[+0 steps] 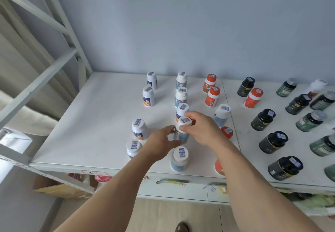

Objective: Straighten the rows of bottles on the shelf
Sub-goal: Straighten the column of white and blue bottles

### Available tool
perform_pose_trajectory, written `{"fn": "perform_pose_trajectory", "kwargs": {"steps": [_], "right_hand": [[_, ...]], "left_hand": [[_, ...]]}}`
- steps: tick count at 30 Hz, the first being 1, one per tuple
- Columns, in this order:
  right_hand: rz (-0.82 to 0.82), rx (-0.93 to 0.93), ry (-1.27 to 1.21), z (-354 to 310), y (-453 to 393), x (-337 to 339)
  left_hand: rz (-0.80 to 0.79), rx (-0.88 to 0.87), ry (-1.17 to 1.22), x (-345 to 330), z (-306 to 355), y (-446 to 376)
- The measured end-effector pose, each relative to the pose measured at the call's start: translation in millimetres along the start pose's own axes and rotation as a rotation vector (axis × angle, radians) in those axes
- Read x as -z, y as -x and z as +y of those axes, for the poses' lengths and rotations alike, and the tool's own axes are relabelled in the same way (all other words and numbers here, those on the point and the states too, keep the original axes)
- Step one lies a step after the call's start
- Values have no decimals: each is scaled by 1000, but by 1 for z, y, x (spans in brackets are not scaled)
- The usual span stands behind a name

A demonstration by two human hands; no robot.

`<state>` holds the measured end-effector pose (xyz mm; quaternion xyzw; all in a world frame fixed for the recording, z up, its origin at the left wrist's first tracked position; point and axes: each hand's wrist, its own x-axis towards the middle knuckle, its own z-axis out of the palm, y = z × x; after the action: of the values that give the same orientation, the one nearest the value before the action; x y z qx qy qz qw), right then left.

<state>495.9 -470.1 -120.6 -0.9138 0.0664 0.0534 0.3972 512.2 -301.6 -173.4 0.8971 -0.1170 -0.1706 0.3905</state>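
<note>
Right hand [203,128] grips the white-capped bottle [182,130] by its cap, left hand [161,143] open beside it, guiding it into the middle row.

Views: we have only one, the head camera, so no second view shares any of the scene
Position: we look from above the front edge of the white shelf [76,123], standing before it
Direction: we face forward and down, toward the pale wall [181,23] behind the shelf
Nearness: close; both forearms reach in from the bottom of the frame, and the left hand [160,143] and right hand [203,128] meet near the centre
Lens: wide angle; the shelf frame [54,23] at left leans and bends
Bottom edge: floor and a shoe tip [182,227] below us
</note>
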Motion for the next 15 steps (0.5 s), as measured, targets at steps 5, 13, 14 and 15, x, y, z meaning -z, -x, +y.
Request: {"fn": "perform_pose_trajectory", "kwargs": {"steps": [5, 13, 14, 15], "right_hand": [[28, 24, 20, -13, -3, 10], [53, -20, 35, -17, -5, 9], [60, -31, 30, -17, -5, 9], [66, -39, 25, -16, -6, 7]], "left_hand": [[-55, 1, 183, 5, 9, -5], [-254, -27, 362, 17, 12, -2], [-275, -30, 380, 19, 12, -1], [-292, -33, 393, 20, 11, -1]]}}
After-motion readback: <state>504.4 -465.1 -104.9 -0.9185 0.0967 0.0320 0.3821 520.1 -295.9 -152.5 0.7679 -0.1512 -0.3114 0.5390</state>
